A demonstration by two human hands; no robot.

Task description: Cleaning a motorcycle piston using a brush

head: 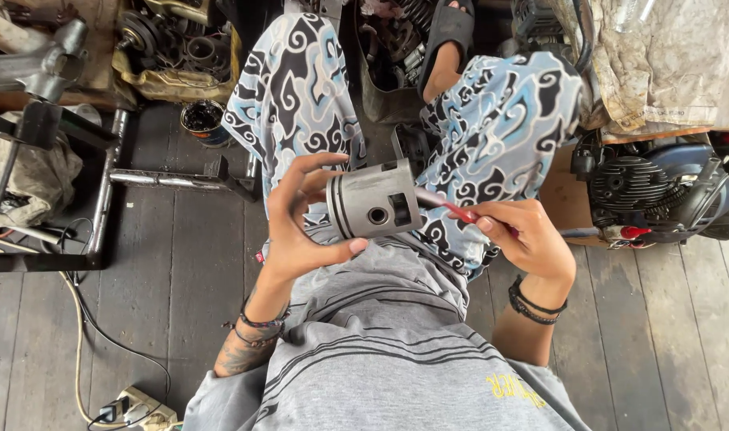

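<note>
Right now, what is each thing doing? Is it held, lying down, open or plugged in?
Left hand: closed around the piston, fingers curled over it.
Right hand: gripping the red-handled tool.
Piston: held up on its side, pin hole facing the camera.
Red-handled tool: held, tip hidden behind the piston.
Small tin: open, standing on the floor.
Power strip: lying on the floor, plugs in it.
Engine: sitting on the floor.

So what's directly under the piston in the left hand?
Under the piston, held by the left hand, lie the patterned trousers and grey shirt. The red-handled tool in the right hand meets its side; the tip is hidden.
</note>
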